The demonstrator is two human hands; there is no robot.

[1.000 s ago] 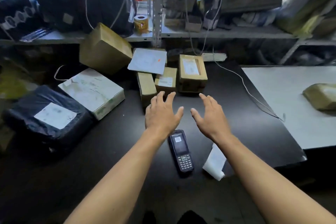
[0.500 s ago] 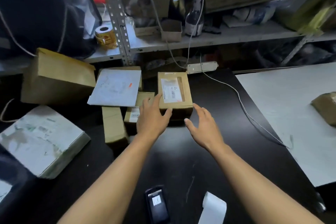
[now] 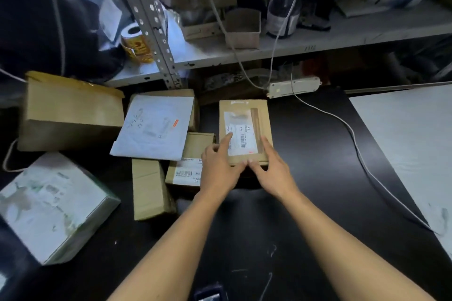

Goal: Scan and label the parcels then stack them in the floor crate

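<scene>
Two hands have moved forward from the middle of the dark table [image 3: 318, 154] to a small cardboard parcel [image 3: 265, 115] near the back edge, and both now touch it. A second ago they hovered open above a handheld scanner [image 3: 210, 294], which now shows only at the bottom edge of the view. This looks like the start of picking up the next parcel to scan.

On the left, other parcels lie in a loose pile: a large brown box [image 3: 71, 110], a white-wrapped box [image 3: 49, 205], a flat white envelope [image 3: 154, 127].

The left hand [image 3: 220, 168] rests at the parcel's near left corner, its forefinger stretched out onto the white shipping label [image 3: 241, 134], its other fingers loosely bent. The right hand [image 3: 271, 171] lies on the near right corner, fingers fairly straight along the top, thumb at the near edge. Neither hand has closed round the parcel yet. The floor crate is out of view.
</scene>
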